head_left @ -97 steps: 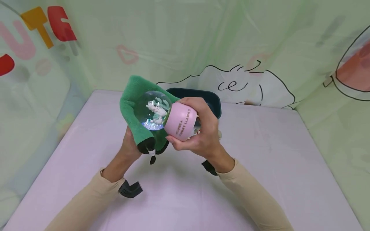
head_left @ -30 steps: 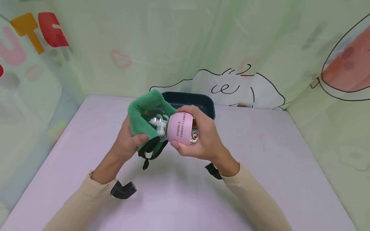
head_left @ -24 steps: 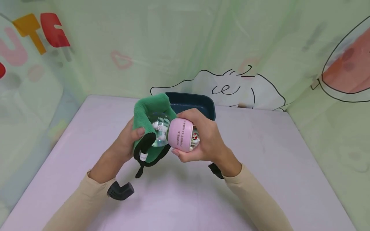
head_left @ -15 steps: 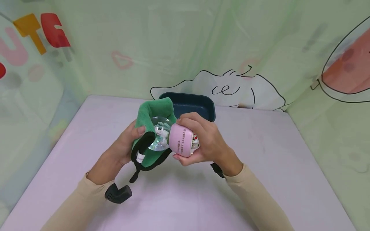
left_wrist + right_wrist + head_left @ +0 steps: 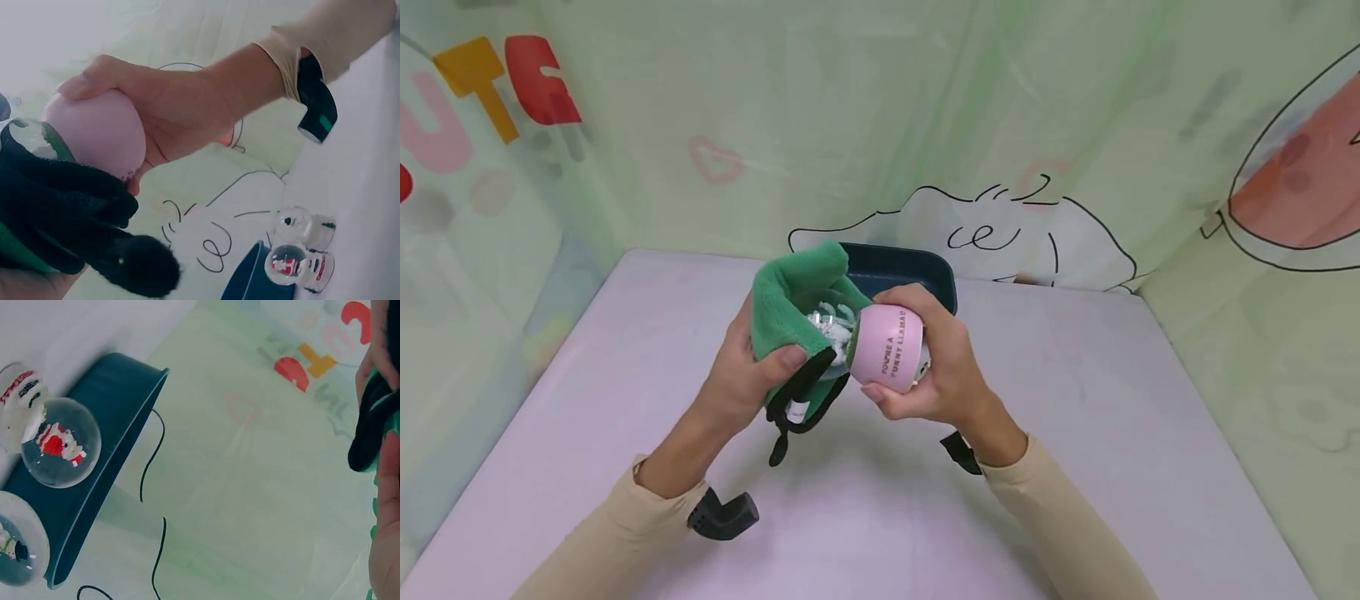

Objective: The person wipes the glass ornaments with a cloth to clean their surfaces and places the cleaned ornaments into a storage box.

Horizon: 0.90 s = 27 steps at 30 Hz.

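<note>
1. The left hand (image 5: 741,367) has its fingers holding a green cloth (image 5: 786,300).
2. The right hand (image 5: 951,358) grips a pink snow globe (image 5: 887,346), glass end inside the cloth, pointing to 9 o'clock.
3. At 12 o'clock, the cloth partly blocks a blue tub (image 5: 902,271). Little snow globes (image 5: 60,444) stand near it.

Long plain beige fabric left sleeve (image 5: 613,529), cuff wrinkled, bare left hand (image 5: 737,371) past it. At that sleeve's cuff: black elbow-shaped housing (image 5: 724,517), small holes in side. Well right of that sleeve: matching beige right sleeve (image 5: 1067,521), bare right hand (image 5: 946,358), black angular wrist bracket (image 5: 312,100), green patch.
</note>
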### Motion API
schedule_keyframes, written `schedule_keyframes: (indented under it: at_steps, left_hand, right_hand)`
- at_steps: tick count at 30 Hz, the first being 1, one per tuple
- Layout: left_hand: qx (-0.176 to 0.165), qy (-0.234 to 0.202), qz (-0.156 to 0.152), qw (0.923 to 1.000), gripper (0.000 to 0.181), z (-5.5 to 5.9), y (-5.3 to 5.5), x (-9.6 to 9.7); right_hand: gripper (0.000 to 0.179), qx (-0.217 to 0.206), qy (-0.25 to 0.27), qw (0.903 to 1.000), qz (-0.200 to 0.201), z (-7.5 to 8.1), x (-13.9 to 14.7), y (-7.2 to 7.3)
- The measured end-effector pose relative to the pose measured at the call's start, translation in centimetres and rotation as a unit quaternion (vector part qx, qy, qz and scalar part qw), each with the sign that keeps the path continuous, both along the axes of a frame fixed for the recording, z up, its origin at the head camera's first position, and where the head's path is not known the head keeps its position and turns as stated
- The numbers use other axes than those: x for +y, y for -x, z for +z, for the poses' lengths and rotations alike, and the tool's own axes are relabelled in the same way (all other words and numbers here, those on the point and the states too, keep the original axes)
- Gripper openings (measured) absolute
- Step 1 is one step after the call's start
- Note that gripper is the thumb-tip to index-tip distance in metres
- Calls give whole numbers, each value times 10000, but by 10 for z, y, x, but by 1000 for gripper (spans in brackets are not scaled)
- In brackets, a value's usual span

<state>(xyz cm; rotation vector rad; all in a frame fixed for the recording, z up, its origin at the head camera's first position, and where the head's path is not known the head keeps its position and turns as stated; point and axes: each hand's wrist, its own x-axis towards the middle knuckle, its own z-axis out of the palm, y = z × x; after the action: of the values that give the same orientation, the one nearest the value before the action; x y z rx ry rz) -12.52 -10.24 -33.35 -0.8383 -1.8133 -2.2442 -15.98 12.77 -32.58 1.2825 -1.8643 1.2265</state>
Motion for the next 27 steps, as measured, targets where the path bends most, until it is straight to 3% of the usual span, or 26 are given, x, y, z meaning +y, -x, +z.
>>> schedule_keyframes:
  at_steps: [3,8,15,22,25,27]
  left_hand:
    - [535,230,254,9980,90,4,-2,2]
    - [1246,652,571,9884,88,7,-3,2]
    - [2098,1209,964,9654,77,13,-2,2]
    - [2987,1537,1271,9333,70,14,6,3]
    - [3427,1779,1337,9127,65,11,12,0]
    - [3830,1967,1355,8923,61,10,17,-1]
  right_hand:
    - [76,-312,-47,9995,-73,2,1,-3]
    - [79,-902,-250,9956,-26,6,2,-7]
    - [78,-1666,-113,9858,194,6,2,-10]
    - [72,-1966,75,9799,342,10,0,-11]
    - [68,-2229,107,9739,415,9,-1,-10]
    - [60,-2440,130,9687,433,8,-1,-9]
